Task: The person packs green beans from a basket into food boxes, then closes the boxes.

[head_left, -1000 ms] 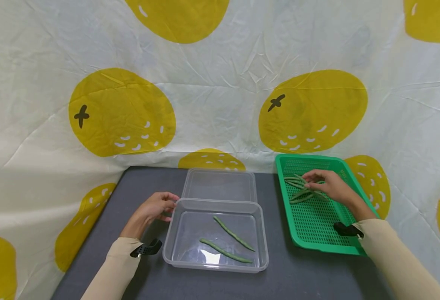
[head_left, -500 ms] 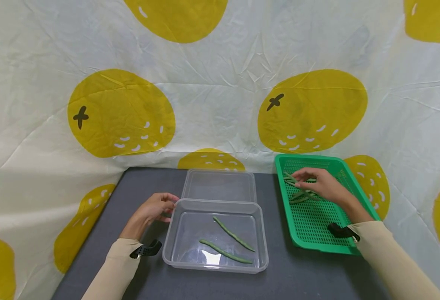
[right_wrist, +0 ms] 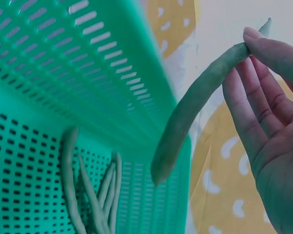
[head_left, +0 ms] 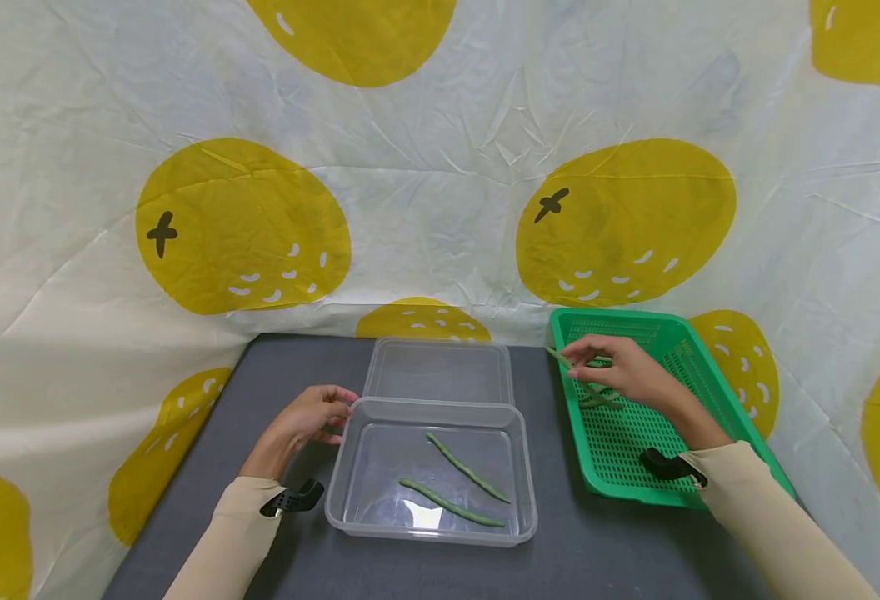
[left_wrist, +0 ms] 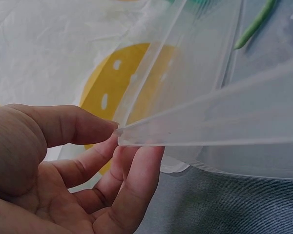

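Your right hand (head_left: 623, 371) has lifted one bean (right_wrist: 195, 105) off the basket (head_left: 698, 496), fingers (right_wrist: 249, 105) pinching it, moving toward the tub (head_left: 431, 533); your left hand (head_left: 307, 419) still pinches the tub's corner.

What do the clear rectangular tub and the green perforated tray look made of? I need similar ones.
The clear rectangular tub looks like thin, glossy transparent plastic: the two beans inside and the grey table show through its walls. The green perforated tray seems moulded opaque plastic with a smooth finish, judging by its even rows of slots.
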